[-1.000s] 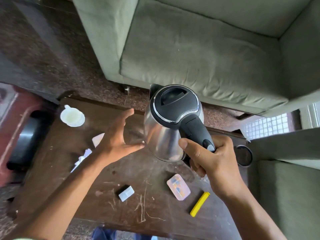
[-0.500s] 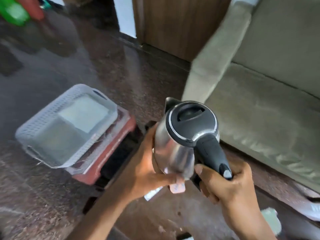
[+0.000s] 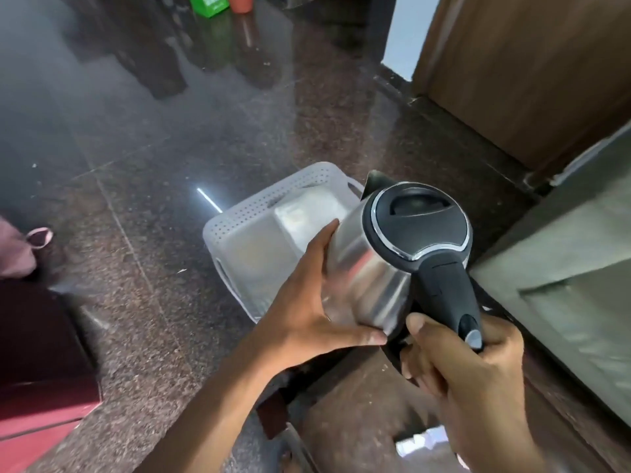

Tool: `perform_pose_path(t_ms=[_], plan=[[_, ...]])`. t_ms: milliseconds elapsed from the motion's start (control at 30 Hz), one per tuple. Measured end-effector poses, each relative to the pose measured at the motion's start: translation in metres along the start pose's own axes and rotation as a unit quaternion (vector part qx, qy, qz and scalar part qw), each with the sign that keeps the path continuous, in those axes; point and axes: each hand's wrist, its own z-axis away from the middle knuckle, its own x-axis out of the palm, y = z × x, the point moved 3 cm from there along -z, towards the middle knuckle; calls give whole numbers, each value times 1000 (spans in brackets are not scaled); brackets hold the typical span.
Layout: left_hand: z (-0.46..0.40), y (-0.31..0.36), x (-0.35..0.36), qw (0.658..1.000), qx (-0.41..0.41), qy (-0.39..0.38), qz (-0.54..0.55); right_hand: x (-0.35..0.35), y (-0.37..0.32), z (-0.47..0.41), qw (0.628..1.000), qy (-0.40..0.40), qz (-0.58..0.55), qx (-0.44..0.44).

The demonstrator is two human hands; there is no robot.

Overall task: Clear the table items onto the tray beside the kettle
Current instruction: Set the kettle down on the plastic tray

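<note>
I hold a steel kettle [image 3: 368,268] with a black lid in the air. My right hand [image 3: 464,367] grips its black handle. My left hand [image 3: 307,302] cups the kettle's steel side, fingers straight along it and thumb under the base. Just beyond the kettle, a white perforated plastic tray [image 3: 239,220] sits low over the floor, with a pale rectangular thing inside. The kettle hides the tray's right part. The brown table's corner [image 3: 358,421] lies below my hands.
Dark polished stone floor [image 3: 153,148] spreads to the left and far side. A grey-green sofa [image 3: 580,268] stands at the right, a wooden door behind it. A red and maroon box [image 3: 37,387] sits at the lower left. White paper [image 3: 420,442] lies on the table.
The view has swung left from the table to the floor. My left hand closed in and now supports the kettle's side. The kettle has moved over toward the white tray.
</note>
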Motion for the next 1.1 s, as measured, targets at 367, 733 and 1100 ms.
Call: perform_pose_path(t_ms=[367, 733, 1100], plan=[[-14, -77, -125, 995, -3, 77, -62, 156, 21, -32, 999, -27, -32, -22], [-34, -111, -175, 987, -87, 17, -135, 229, 71, -56, 998, -54, -37, 12], [-33, -135, -181, 985, -110, 20, -135, 243, 92, -59, 995, -80, -53, -32]])
